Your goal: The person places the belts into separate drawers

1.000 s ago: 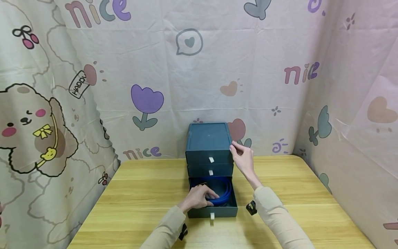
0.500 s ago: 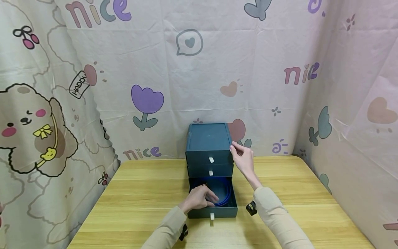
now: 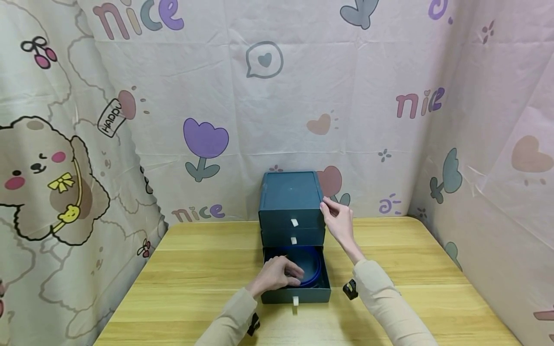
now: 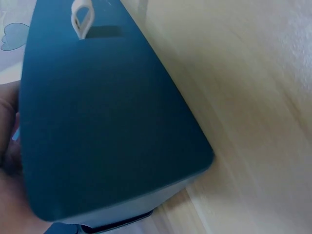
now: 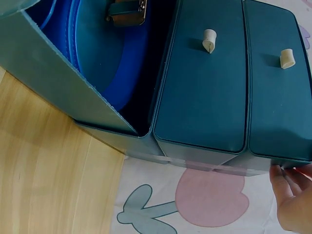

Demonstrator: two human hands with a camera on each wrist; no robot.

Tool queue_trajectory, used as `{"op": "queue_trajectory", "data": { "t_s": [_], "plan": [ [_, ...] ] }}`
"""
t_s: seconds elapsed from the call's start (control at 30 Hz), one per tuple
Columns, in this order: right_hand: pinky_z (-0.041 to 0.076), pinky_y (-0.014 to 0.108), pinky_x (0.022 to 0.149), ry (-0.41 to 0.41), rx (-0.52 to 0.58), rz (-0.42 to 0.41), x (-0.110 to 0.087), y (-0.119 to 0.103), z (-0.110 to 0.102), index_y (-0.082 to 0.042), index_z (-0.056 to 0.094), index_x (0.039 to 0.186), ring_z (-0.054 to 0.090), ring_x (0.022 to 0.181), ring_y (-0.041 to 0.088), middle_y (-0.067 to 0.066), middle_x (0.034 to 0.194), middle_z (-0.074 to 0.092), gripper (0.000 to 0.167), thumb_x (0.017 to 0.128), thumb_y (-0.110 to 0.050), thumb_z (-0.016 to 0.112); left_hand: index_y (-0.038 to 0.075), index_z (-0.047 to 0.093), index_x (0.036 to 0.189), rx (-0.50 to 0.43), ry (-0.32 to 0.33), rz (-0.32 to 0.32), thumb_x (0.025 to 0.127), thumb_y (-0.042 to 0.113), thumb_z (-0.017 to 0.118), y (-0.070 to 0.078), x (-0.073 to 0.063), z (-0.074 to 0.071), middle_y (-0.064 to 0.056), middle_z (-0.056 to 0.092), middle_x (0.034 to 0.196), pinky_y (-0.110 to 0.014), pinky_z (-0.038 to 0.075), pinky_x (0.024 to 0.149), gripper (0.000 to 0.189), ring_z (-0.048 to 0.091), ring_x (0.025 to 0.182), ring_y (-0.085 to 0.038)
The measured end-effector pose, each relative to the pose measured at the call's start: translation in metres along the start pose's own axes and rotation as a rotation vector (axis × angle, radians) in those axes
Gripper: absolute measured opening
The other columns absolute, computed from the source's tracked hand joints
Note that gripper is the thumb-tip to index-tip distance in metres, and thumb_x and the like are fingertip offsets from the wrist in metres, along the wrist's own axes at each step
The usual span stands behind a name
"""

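A coiled blue belt (image 3: 318, 271) lies in the pulled-out bottom drawer (image 3: 326, 294) of a dark teal drawer box (image 3: 290, 190). Its metal buckle (image 5: 130, 18) shows in the right wrist view. Over the drawer's left front part, my left hand (image 3: 277, 275) has loosely bent fingers, with a gap between thumb and fingertips. Whether a fingertip touches the belt is hidden. In the left wrist view the drawer front covers most of that hand. My right hand (image 3: 339, 221) holds the upper right edge of the box with thumb and fingertips.
Two upper drawers, the top drawer (image 3: 277, 218) and the middle drawer (image 3: 277, 237), are pushed in. White pull tabs, one being the bottom tab (image 3: 295, 301), mark the drawers. The box stands on a wooden table (image 3: 195, 269) before a printed cloth (image 3: 277, 110).
One second ago my left fingers held the belt higher in the drawer. The coil has dropped lower and my fingers have come away from it. My right hand stays at the box edge.
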State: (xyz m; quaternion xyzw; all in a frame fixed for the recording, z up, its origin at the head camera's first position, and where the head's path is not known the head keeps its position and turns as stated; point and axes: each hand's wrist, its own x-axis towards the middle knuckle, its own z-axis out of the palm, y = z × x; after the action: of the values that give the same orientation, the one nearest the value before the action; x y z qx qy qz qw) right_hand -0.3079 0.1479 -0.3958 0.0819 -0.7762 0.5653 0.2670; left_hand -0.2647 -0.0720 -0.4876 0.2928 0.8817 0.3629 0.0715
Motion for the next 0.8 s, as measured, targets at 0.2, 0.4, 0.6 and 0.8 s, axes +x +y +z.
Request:
{"op": "queue_trajectory", "data": {
  "t_s": [0.2,0.4,0.6,0.8],
  "plan": [
    [0.049,0.000,0.082,-0.002,-0.005,-0.001,0.000,0.000,0.000,0.000,0.069,0.127,0.071,0.112,0.032,0.018,0.131,0.068,0.033,0.098,-0.015,0.065,0.008,0.079,0.109,-0.082,0.051,0.004,0.089,0.020,0.078,0.003,-0.005,-0.001,0.004,0.080,0.095,-0.018,0.058,0.076,0.024,0.073,0.085,-0.004],
    [0.048,-0.001,0.081,-0.001,0.005,-0.003,0.000,0.000,0.000,0.001,0.068,0.127,0.070,0.113,0.033,0.018,0.132,0.067,0.033,0.098,-0.014,0.065,0.006,0.079,0.109,-0.122,0.106,0.014,0.087,0.026,0.079,0.007,-0.010,-0.001,0.001,0.080,0.096,-0.017,0.056,0.073,0.030,0.069,0.082,-0.001],
    [0.048,-0.001,0.081,-0.001,0.008,0.000,0.000,0.001,0.000,0.000,0.069,0.127,0.070,0.112,0.033,0.018,0.131,0.068,0.032,0.098,-0.014,0.066,0.003,0.077,0.112,-0.172,0.143,0.034,0.088,0.025,0.079,0.012,-0.016,-0.001,-0.003,0.080,0.095,-0.016,0.058,0.073,0.033,0.071,0.081,-0.003],
    [0.049,0.001,0.083,-0.005,0.008,0.005,0.000,0.000,0.000,-0.001,0.069,0.127,0.070,0.113,0.032,0.017,0.131,0.068,0.032,0.098,-0.015,0.066,0.002,0.077,0.109,-0.237,0.228,0.027,0.087,0.025,0.080,0.018,-0.025,-0.001,-0.007,0.079,0.093,-0.016,0.059,0.070,0.032,0.074,0.079,-0.008]
  ]
}}
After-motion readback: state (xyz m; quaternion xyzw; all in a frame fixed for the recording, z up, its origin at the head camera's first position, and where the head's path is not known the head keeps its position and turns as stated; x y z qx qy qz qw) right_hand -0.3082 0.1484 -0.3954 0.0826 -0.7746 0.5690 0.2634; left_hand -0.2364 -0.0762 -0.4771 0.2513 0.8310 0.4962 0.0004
